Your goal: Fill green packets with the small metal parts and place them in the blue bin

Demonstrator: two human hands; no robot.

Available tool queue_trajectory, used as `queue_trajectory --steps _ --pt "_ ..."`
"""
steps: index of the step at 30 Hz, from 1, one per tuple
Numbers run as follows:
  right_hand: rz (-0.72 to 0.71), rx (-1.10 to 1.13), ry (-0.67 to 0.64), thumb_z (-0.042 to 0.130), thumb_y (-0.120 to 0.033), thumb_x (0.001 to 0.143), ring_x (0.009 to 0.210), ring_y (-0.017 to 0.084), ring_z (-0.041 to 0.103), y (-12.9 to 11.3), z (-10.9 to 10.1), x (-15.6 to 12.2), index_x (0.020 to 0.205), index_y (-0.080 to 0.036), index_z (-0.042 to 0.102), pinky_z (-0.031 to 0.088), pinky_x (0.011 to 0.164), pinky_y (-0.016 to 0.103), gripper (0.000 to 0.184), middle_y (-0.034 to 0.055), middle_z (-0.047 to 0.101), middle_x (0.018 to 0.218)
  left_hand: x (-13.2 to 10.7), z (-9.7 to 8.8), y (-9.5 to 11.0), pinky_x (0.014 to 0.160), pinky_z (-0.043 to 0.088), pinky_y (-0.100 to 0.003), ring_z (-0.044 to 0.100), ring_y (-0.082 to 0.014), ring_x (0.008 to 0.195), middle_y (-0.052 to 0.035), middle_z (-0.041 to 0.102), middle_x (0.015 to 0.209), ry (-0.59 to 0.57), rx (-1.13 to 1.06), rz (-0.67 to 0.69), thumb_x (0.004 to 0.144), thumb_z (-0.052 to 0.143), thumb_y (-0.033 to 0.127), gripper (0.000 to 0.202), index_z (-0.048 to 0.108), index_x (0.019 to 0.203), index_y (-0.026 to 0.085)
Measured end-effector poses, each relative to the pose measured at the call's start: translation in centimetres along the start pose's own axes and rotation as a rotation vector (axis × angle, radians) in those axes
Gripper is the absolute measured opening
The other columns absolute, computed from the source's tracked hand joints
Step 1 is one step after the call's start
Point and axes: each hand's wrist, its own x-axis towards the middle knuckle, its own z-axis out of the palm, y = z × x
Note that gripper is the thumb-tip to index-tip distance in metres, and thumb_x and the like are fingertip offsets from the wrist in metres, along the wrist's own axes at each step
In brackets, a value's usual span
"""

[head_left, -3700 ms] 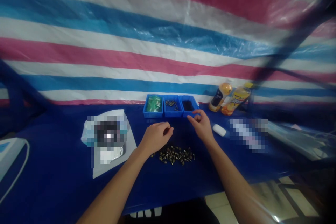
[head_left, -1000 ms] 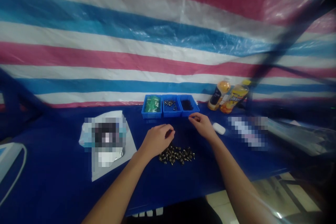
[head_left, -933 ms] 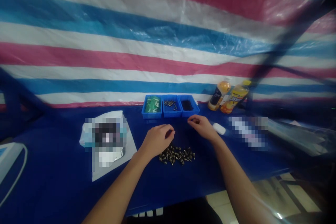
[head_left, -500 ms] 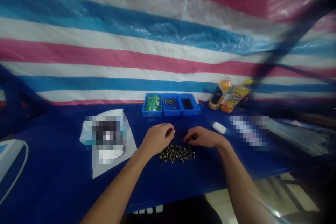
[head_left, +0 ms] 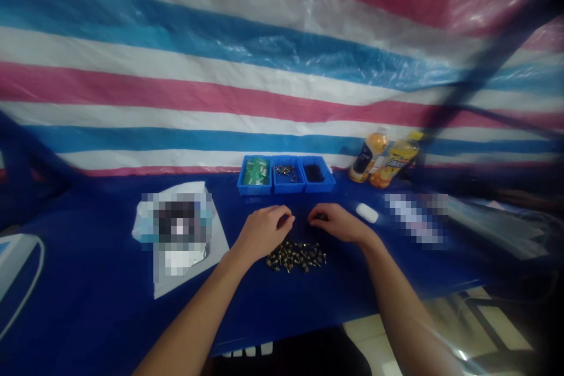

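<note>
Left hand (head_left: 263,232) and right hand (head_left: 337,224) curled just behind the parts pile (head_left: 296,257).
Both hands sit low over the table (head_left: 88,305), fingers bent in, the fingertips of one facing the other's, close but apart; whether either pinches a part is too small to tell. The pile of small metal parts lies just before them, on the person's side. Three bins (head_left: 288,187) stand in a row behind, by the tarp (head_left: 282,41). A white oval (head_left: 367,212) lies just right of the right hand, two bottles (head_left: 383,160) beyond it, and a bag (head_left: 185,241) to the left.
</note>
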Motion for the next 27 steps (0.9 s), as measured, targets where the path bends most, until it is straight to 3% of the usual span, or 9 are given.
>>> queue_trajectory --steps 8,16,22,25,27 --pt "-0.040 0.236 0.104 0.060 -0.026 0.082 0.067 0.013 0.057 -1.9 1.0 0.5 0.091 -0.018 0.068 0.045 0.063 0.025 0.014 0.0016 0.069 0.082 -0.1 0.5 0.0 0.066 0.042 -0.028 0.062 -0.0172 0.075 -0.0019 0.066 0.088 -0.050 0.004 0.022 0.095 0.045 0.044 0.028 0.065 0.102 0.025" --pt "-0.038 0.322 0.145 0.061 -0.041 0.085 0.066 0.013 0.055 -2.9 1.7 0.8 0.098 -0.018 0.064 0.043 0.061 0.024 0.027 0.0015 0.065 0.082 0.0 0.7 -0.2 0.073 0.045 -0.029 0.063 -0.0174 0.082 -0.0020 0.066 0.089 -0.041 0.005 0.070 0.096 0.046 0.035 0.022 0.064 0.093 0.022" --pt "-0.036 0.125 0.155 0.052 -0.041 0.090 0.060 0.011 0.046 -3.3 1.7 0.7 0.081 -0.018 0.064 0.035 0.056 0.023 0.028 -0.0024 0.057 0.067 0.0 0.7 -0.3 0.072 0.044 -0.028 0.063 -0.0169 0.082 -0.0008 0.066 0.090 -0.033 -0.024 0.079 0.096 0.047 0.036 0.021 0.063 0.093 0.023" --pt "0.001 0.147 0.149 0.052 -0.042 0.090 0.058 0.011 0.045 -2.8 1.7 0.8 0.072 -0.018 0.060 0.034 0.055 0.023 0.031 -0.0029 0.053 0.062 0.0 0.6 -0.1 0.073 0.044 -0.028 0.063 -0.0168 0.083 -0.0001 0.067 0.092 -0.014 -0.043 0.053 0.096 0.045 0.040 0.024 0.063 0.100 0.025" --pt "0.042 0.237 0.231 0.052 -0.045 0.089 0.056 0.011 0.046 -2.2 1.6 1.1 0.073 -0.018 0.058 0.036 0.054 0.024 0.032 -0.0027 0.053 0.062 0.0 0.5 0.0 0.071 0.044 -0.028 0.063 -0.0164 0.080 0.0005 0.068 0.090 0.007 -0.050 0.015 0.096 0.044 0.042 0.026 0.063 0.106 0.027"
